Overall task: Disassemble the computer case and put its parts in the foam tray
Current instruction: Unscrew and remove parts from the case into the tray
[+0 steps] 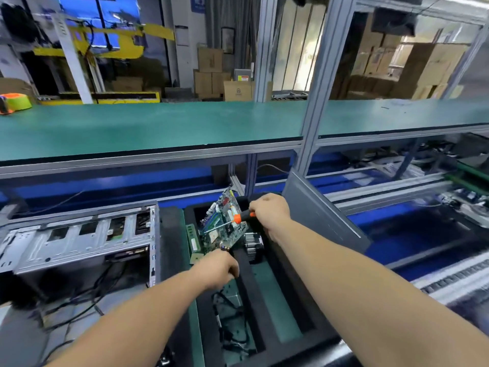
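Case: lies open at the far left, metal frame bared, loose black cables spilling out in front of it.
Tray: black foam, just right of the case, with cables in its near compartment.
Left hand: fingers curled round the near lower edge of the board, forearm reaching in from the lower left.
Board: green, tilted up on edge over the tray's far compartment (a memory stick lies just left of it).
Heatsink: finned metal, just right of the board, sitting in the tray.
Screwdriver: orange and black handle, shaft lying across the board's face.
Right hand: closed round the screwdriver handle at the board's far edge, arm stretched in from the lower right.
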